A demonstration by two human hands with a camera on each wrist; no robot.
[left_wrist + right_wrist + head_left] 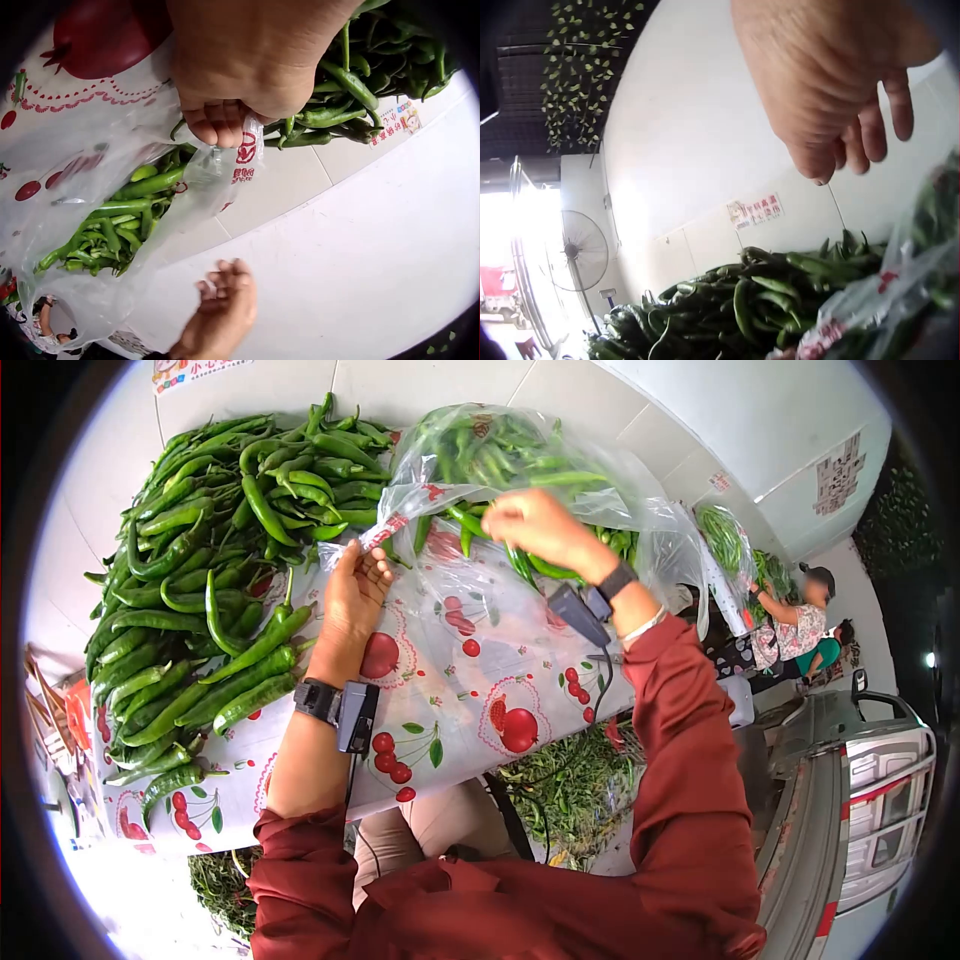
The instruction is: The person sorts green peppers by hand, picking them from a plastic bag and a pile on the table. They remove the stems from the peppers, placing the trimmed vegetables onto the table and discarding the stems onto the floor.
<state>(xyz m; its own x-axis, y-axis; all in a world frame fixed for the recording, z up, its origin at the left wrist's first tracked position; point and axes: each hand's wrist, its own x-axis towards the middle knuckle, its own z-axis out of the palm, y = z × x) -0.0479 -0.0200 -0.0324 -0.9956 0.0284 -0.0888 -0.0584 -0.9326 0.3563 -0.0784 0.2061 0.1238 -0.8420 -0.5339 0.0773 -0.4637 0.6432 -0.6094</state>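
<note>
A clear plastic bag with red print [655,550] lies on its side at the back of the table, green peppers inside it [112,232]. My left hand [357,588] pinches the bag's rim between thumb and fingers; in the left wrist view the fingers of that hand [221,124] curl over the printed edge. My right hand [548,532] is raised above the bag, its fingers loosely bent and holding nothing, as the right wrist view of the hand [847,90] also shows. Left of the bag lies a large pile of long green peppers [180,600].
A fruit-patterned cloth [450,710] covers the table. A tiled wall [300,382] stands behind it. Plant trimmings [570,790] lie on the floor below the front edge. At the far right are another person [800,622], more bagged vegetables [722,540] and a vehicle [885,810].
</note>
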